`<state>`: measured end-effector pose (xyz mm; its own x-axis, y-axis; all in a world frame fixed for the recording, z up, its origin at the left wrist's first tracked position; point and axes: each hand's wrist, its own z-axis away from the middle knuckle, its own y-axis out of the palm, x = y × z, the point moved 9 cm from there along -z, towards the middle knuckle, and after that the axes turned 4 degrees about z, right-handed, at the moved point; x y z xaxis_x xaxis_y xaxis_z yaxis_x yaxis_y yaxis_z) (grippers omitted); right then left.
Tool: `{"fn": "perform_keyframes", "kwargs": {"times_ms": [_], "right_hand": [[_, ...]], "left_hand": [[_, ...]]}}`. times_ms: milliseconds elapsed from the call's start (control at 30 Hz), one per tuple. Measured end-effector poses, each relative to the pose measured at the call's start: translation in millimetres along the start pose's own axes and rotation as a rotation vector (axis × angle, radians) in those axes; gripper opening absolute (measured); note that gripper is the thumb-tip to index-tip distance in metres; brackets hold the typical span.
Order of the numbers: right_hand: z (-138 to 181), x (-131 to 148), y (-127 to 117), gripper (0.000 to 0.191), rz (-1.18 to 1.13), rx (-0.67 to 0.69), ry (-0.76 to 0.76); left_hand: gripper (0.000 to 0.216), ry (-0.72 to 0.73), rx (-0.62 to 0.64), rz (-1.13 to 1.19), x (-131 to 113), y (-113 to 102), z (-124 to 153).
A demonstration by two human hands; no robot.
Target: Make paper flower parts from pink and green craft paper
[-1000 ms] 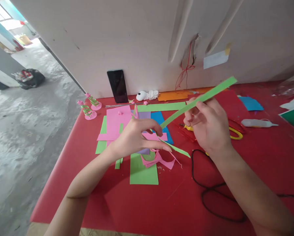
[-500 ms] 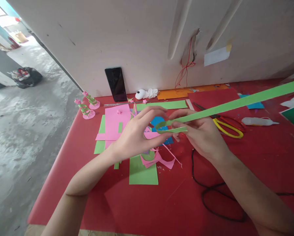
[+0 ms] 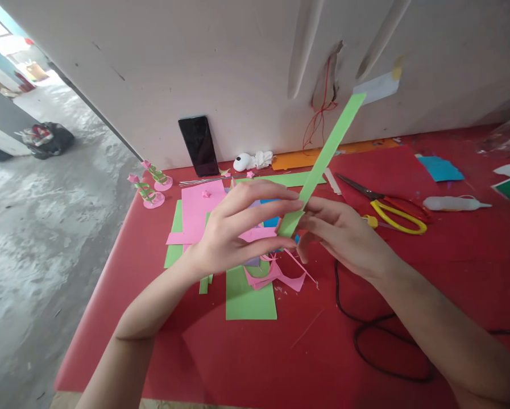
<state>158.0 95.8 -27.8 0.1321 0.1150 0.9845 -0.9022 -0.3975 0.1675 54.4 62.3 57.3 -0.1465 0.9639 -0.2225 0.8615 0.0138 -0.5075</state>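
Between my two hands is a green paper strip (image 3: 332, 145), its long end slanting up to the right and its lower end bent over in a fold. My left hand (image 3: 241, 224) pinches the strip from the left, fingertips at the folded part. From the right, my right hand (image 3: 340, 233) grips the same spot, its thumb and fingers partly hidden by the paper. Below lie green paper (image 3: 251, 301), a pink sheet (image 3: 195, 213) and curved pink paper scraps (image 3: 276, 276).
Scissors with yellow and red handles (image 3: 397, 218) lie right, beside a glue bottle (image 3: 455, 203). A black cord (image 3: 365, 352) loops at the lower right. A phone (image 3: 198, 146) leans on the wall. Two small paper flower stands (image 3: 152, 197) are near the table's left edge.
The green strip's long end has swung from pointing right to pointing steeply upward. Its looped lower end now looks flatter, and my left fingers have closed in on it.
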Motion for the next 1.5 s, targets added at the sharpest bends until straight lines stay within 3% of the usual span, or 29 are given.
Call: {"fn": "perform_keyframes", "kwargs": {"times_ms": [267,367,600,833,967,1133,1500], "right_hand": [[-0.7,4.5,-12.0,0.025,-0.045,-0.083,-0.029],[-1.6,4.5,-16.3,0.024,-0.052,-0.117,-0.036],[-1.2,5.8,-12.6,0.021,-0.022,-0.097,-0.033],[4.6,-1.4,-2.1,0.019,0.051,-0.001,-0.002],[6.7,-2.1,4.2,0.019,0.098,0.008,-0.02],[11.3,10.2,5.5,0.014,0.132,-0.03,-0.087],[16.5,22.9,-6.2,0.017,0.217,-0.173,-0.163]], "left_hand": [[0.046,-0.001,0.14,-0.079,15.0,2.7,2.2],[0.043,-0.011,0.136,-0.066,20.5,-2.8,2.2],[0.035,-0.207,-0.027,0.052,46.5,-28.7,3.4],[0.024,-0.286,-0.217,0.209,63.7,-43.8,10.0],[0.021,-0.306,-0.125,0.125,50.8,-26.5,8.4],[0.02,-0.162,0.047,0.064,24.5,-0.3,5.2],[0.022,-0.109,0.164,0.166,19.6,8.4,7.2]]}}
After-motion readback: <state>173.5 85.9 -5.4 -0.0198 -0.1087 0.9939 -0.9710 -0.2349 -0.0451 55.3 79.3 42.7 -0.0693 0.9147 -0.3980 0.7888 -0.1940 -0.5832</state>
